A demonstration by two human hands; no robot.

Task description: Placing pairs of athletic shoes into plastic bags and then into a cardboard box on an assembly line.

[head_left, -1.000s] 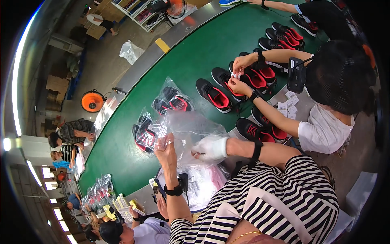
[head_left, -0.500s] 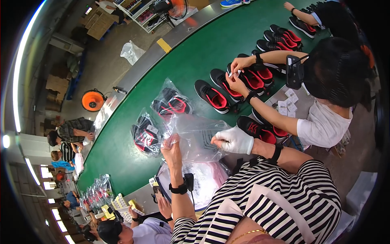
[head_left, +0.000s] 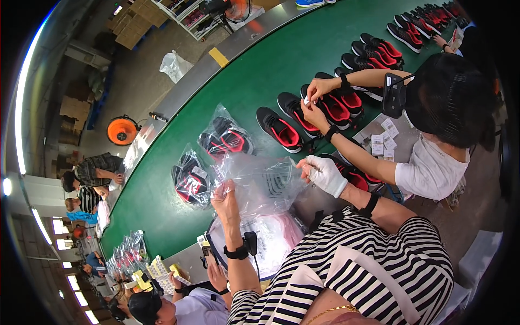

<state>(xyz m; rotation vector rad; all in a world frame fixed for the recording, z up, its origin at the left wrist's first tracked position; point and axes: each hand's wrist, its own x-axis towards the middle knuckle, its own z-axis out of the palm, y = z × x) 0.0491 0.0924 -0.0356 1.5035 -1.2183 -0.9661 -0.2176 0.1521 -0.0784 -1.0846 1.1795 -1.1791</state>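
A clear plastic bag [head_left: 254, 184] with dark printed lines is stretched between my two hands, over the near edge of the green table. My bare left hand [head_left: 225, 201] is closed on the bag's left side. Wearing a white glove with bare fingertips, my right hand [head_left: 325, 176] pinches the bag's upper right corner. Just beyond the left hand lies a bagged shoe bundle [head_left: 189, 181], black and red; a second bagged pair of shoes [head_left: 225, 140] sits behind it. Below the bag rests a stack of clear plastic bags [head_left: 265, 244].
Black-and-red shoes [head_left: 279, 130] line the green conveyor table [head_left: 173, 216] toward the far right. At my right a co-worker [head_left: 433, 146] handles a small white piece beside paper labels [head_left: 384, 138]. Another person [head_left: 189, 306] sits at lower left near several bagged shoes [head_left: 130, 252].
My right hand has moved up and slightly right, drawing the bag's corner with it. The shoes on the table have shifted slightly left. At far right, another person's arm has pulled back.
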